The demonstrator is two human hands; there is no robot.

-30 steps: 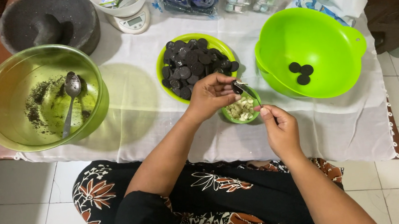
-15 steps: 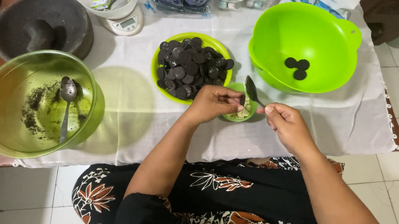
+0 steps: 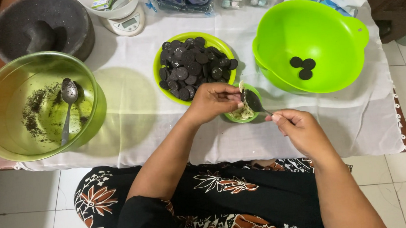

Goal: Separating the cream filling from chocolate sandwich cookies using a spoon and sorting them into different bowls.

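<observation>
Spoon (image 3: 253, 102) pinched in the right hand (image 3: 301, 129), left hand (image 3: 214, 102) closed on a cookie half that's mostly hidden, both over one small green cup (image 3: 244, 114). Three cookies (image 3: 304, 67) in the big green bowl (image 3: 314, 29); plate pile (image 3: 193, 66) too heaped to count.

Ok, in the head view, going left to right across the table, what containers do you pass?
Translucent green bowl with a spoon in it → green plate of dark round biscuits → small green cup of pale filling, under the left hand → bright green bowl holding three dark biscuits.
</observation>
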